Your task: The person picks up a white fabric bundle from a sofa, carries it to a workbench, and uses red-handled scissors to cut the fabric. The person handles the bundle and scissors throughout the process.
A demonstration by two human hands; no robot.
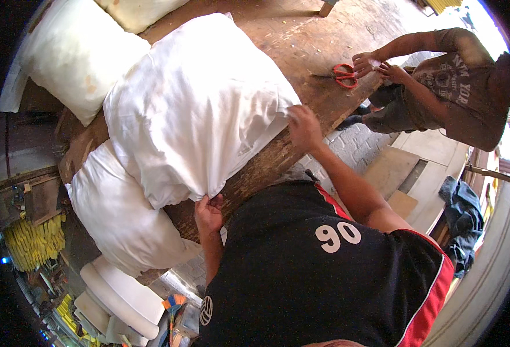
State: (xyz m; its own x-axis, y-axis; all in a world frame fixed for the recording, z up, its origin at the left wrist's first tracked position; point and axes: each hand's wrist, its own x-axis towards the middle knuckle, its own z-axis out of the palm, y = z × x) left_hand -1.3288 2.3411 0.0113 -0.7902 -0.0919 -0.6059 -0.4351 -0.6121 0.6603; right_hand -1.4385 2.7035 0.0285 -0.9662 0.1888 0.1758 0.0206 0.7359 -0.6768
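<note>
A big white stuffed cushion lies on the wooden table, its loose fabric edge facing me. My left hand pinches a gathered bit of that edge at the cushion's near side. At the right-hand corner, my right hand has its fingers closed on the fabric; the fingertips are partly hidden. Between the two hands the cloth edge hangs in folds along the table's front. A second white cushion rests partly under the big one at the near left.
Another cushion, stained white, lies at the far left. Red-handled scissors sit on the wooden table toward the right. A co-worker stands beyond them, hands together. White padded pieces and a brush are at the lower left.
</note>
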